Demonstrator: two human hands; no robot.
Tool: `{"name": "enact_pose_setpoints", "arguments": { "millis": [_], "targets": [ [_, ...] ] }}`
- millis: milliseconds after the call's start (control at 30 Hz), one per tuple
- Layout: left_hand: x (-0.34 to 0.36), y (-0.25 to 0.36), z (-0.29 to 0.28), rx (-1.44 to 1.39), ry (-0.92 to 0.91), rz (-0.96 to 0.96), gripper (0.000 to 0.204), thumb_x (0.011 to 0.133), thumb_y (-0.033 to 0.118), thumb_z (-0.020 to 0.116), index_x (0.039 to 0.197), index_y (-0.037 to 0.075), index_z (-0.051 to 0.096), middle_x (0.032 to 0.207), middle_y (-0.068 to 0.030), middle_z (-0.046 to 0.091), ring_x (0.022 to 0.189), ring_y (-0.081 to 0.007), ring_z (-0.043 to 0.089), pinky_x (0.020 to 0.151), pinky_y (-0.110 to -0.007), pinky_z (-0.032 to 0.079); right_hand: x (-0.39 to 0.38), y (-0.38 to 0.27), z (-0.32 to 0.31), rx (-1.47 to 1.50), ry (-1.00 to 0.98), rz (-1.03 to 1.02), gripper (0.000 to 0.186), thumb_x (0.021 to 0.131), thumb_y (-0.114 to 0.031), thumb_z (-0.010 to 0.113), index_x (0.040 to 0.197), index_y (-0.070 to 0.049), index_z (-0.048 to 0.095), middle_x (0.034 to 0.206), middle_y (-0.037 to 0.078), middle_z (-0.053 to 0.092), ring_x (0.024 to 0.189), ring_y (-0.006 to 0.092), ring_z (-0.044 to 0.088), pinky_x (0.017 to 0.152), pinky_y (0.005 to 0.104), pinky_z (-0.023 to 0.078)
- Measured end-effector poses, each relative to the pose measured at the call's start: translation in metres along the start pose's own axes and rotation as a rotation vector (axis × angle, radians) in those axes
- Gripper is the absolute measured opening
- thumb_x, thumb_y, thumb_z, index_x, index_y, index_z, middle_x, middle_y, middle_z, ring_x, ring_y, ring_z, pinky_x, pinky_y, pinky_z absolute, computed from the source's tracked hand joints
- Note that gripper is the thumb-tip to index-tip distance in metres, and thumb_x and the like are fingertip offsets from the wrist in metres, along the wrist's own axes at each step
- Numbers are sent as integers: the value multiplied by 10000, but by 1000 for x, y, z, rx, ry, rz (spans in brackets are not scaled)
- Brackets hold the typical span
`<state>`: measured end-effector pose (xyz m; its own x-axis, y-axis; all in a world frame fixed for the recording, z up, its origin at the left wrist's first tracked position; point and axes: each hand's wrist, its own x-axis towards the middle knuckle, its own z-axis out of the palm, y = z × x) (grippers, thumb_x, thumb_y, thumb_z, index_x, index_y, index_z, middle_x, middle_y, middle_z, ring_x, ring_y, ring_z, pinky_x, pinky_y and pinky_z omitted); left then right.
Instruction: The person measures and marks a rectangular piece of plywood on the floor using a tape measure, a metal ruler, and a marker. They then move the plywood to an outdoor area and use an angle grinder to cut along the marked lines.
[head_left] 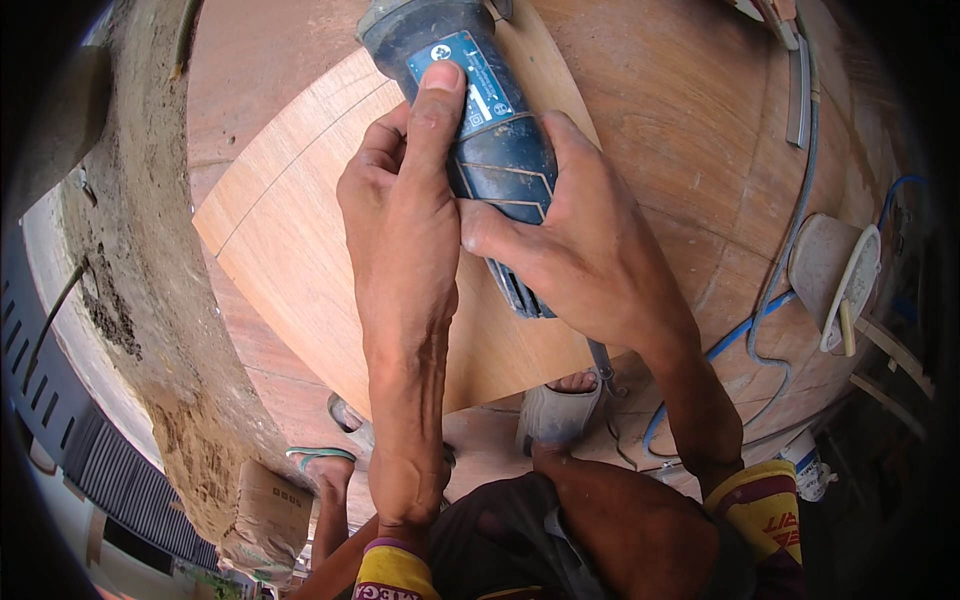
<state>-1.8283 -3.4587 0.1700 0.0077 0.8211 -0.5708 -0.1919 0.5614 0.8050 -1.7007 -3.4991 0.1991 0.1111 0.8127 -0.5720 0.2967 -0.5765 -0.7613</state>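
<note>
A blue angle grinder with a dark head sits in both my hands over a sheet of plywood. My left hand is closed on its left side, thumb pressed flat along the label and fingers bent beside and under the body. Around the rear part of the body my right hand is wrapped, its thumb across the near side. The power cord leaves the vented rear end toward my feet. A dark pencil-like line crosses the plywood's left part. The grinder's disc is out of view.
Under the plywood lies a reddish tiled floor. To the right, blue and grey cables curve past a whitish bucket. Rough cement ground borders the tiles at left, with a brown paper bag lower down. Another person's sandalled foot is near my legs.
</note>
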Motion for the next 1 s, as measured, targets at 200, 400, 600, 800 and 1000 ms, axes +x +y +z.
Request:
{"name": "enact_pose_setpoints", "arguments": {
  "millis": [200,400,600,800,1000],
  "targets": [
    [0,0,-1,-12,4,0,645,999,445,780,1194,-155,649,1005,-159,705,841,-136,671,741,-246,560,0,1,2,-8,8,-12,609,841,-294,815,1290,47,585,1078,195,695,970,294,707,875,410,558],
    [0,2,0,-15,12,-1,614,1007,408,780,1209,-157,645,1019,-144,708,857,-129,664,762,-246,554,1,-3,0,10,-13,14,604,841,-290,814,1290,44,586,1076,192,699,962,290,707,870,407,559],
    [2,4,3,-33,28,8,599,1016,393,774,1217,-157,648,1029,-132,712,868,-121,660,770,-244,548,4,2,2,-28,18,-27,569,838,-284,815,1256,38,603,1045,181,710,939,268,706,855,399,559],
    [5,7,3,-25,24,23,631,1011,429,771,1218,-154,649,1040,-142,705,895,-133,666,803,-250,546,9,-1,0,-32,18,-58,519,828,-260,825,1208,28,619,981,162,711,886,257,705,813,399,558],
    [-18,23,2,89,36,106,678,1038,524,696,1258,-116,653,1107,-148,709,1007,-165,667,958,-306,511,-7,-11,-4,57,10,-101,588,804,-254,876,1248,20,604,1001,134,701,876,217,695,804,374,560]
  ]
}}
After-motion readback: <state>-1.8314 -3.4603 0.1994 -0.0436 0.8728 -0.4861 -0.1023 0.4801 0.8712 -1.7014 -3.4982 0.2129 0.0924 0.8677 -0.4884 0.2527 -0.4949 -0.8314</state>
